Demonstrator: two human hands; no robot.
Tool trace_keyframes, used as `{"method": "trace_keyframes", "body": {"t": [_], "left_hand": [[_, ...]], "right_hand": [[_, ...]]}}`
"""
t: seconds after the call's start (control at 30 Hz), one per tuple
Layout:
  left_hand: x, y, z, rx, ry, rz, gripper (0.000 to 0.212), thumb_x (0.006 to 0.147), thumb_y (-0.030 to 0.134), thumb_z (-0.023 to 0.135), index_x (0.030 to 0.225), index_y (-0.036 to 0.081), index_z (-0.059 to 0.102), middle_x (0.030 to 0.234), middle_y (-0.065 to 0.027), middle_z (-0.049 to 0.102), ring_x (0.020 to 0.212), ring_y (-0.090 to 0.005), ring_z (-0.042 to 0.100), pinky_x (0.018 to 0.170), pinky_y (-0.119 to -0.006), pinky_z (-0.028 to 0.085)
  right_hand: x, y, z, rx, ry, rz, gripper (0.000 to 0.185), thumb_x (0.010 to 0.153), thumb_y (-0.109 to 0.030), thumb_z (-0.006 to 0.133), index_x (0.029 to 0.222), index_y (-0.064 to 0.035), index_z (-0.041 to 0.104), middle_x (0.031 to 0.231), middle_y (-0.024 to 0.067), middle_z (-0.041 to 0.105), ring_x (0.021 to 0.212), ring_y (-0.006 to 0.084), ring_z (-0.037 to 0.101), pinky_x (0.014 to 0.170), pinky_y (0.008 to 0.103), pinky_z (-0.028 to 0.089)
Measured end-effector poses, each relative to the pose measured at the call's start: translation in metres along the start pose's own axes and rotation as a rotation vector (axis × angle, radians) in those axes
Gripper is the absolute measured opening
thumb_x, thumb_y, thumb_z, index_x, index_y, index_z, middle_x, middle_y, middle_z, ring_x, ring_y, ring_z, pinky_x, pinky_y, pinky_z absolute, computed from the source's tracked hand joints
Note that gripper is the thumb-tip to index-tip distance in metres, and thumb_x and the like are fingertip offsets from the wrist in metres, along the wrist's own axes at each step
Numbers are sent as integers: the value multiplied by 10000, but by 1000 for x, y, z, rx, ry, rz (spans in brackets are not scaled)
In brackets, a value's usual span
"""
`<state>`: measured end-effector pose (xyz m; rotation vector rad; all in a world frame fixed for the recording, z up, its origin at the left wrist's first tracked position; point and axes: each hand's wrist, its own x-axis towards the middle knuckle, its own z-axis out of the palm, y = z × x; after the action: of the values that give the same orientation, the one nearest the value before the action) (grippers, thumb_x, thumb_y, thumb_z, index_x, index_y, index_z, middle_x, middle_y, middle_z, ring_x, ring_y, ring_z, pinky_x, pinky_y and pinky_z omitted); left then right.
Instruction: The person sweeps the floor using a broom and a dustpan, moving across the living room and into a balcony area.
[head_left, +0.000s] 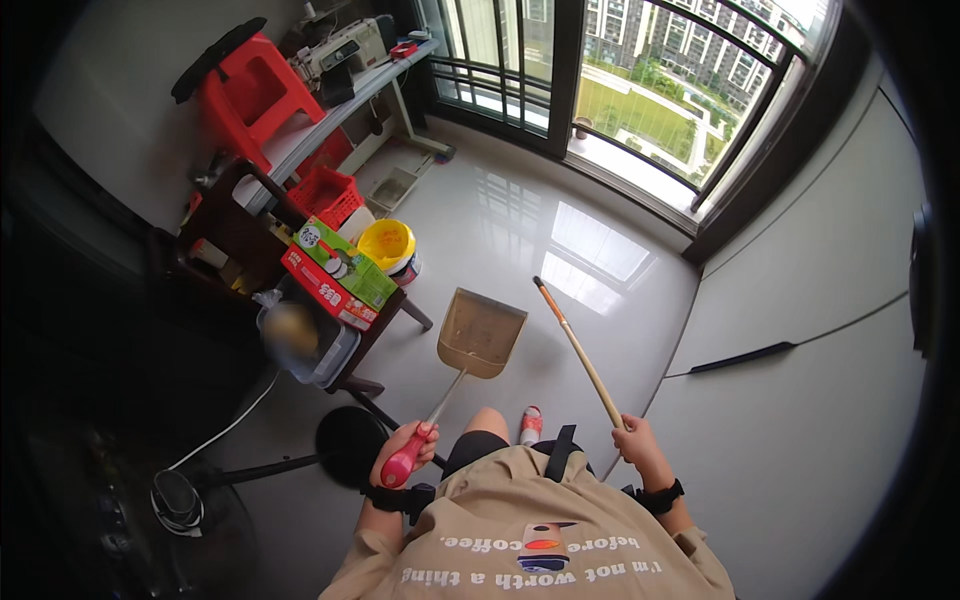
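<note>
My left hand (414, 444) grips the pink handle of a long-handled dustpan (484, 322). The brown pan is turned up towards me in front of my left leg, with small specks of dirt inside. My right hand (636, 444) is closed around one end of a long pale wooden stick (586, 364). The stick slants up and left from the hand, with an orange section near its dark far tip. No bristles show on it, so I cannot tell whether it belongs to a broom.
Left, a dark wooden chair (405, 300) bears snack boxes (341, 270) and a plastic tub (341, 352). Beyond are a yellow-rimmed bucket (388, 244), a red basket (328, 196) and a table with a red stool (251, 94). White cabinets (772, 420) flank my right; a window (652, 97) lies ahead.
</note>
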<state>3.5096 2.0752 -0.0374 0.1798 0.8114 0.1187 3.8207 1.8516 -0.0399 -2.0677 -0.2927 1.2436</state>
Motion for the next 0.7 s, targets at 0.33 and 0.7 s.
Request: {"method": "trace_keyframes", "body": {"t": [0.33,0.7], "left_hand": [[80,94,48,-29,45,219,168,810,191,395,711,62,437,607,-13,423,409,-73,342,362,-182,282],[160,241,91,-130,65,266,195,773,187,458,849,11,423,577,-13,421,382,-79,312,329,-195,265]], "right_hand": [[161,-109,-18,-193,-28,-125,150,663,-86,470,753,32,491,531,85,457,459,144,428,429,286,348],[313,-255,2,-408,-107,-287,82,693,-91,467,728,-17,477,489,-3,415,368,73,366,312,232,283]]}}
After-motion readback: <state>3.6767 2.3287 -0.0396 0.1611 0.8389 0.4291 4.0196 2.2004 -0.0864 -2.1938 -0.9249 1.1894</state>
